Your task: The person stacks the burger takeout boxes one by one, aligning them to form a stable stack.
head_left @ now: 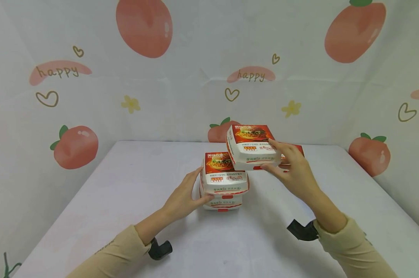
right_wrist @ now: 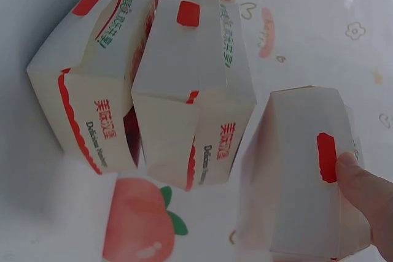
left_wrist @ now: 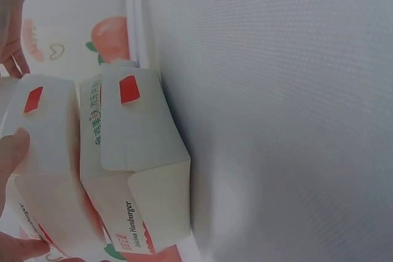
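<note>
- Both arms reach forward here, coming in from the bottom corners in tan sleeves (head_left: 115, 251), bare from the cuffs up!
- Left forearm (head_left: 150, 226) angles inward to the right, and there's the left hand (head_left: 185, 197), the lower of the two, gripping with its thumb and fingers spread wide.
- Left thumb (head_left: 205, 200) points right, fingers stretched forward above it.
- Over to the right forearm (head_left: 331, 214), slanting up and inward, carrying the right hand (head_left: 294, 173) higher.
- What a pinch: right thumb (head_left: 273, 169) below, index finger (head_left: 279, 146) above, both aimed left.
- The hands sit apart, facing each other!
</note>
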Motion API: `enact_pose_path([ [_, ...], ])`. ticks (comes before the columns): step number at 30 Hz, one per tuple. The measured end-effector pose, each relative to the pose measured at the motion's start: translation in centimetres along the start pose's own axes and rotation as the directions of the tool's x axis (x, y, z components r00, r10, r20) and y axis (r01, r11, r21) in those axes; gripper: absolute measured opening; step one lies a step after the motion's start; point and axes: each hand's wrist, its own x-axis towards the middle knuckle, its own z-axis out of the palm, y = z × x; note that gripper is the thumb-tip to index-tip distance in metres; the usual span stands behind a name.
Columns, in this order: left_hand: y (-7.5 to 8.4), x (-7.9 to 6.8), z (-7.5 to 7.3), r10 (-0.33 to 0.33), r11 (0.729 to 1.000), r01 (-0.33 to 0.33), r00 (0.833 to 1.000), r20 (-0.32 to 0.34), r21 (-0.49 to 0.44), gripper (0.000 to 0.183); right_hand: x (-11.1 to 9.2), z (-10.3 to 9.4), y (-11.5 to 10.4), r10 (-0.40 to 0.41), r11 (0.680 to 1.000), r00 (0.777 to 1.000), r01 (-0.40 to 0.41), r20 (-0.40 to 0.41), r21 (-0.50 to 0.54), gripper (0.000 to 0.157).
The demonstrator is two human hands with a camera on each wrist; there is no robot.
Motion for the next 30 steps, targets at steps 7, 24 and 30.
enact_pose_path([
  [7,-0.1,0.0,0.0,0.002,1.000,-0.002,1.000,-0.007,0.000,0.087,0.0,0.6,-0.7,-0.027,1.000,1.000,0.027,0.015,0.008,0.067],
  [24,0.2,0.0,-0.1,0.027,1.000,-0.027,1.000,-0.010,-0.011,0.087,-0.2,1.7,-2.2,0.014,0.999,0.996,-0.017,0.086,0.038,0.068],
  [30,0.0,0.0,0.0,0.050,0.999,-0.050,0.999,-0.019,0.002,0.086,-0.2,2.2,-2.8,0.011,0.999,0.996,-0.016,0.092,0.048,0.069],
])
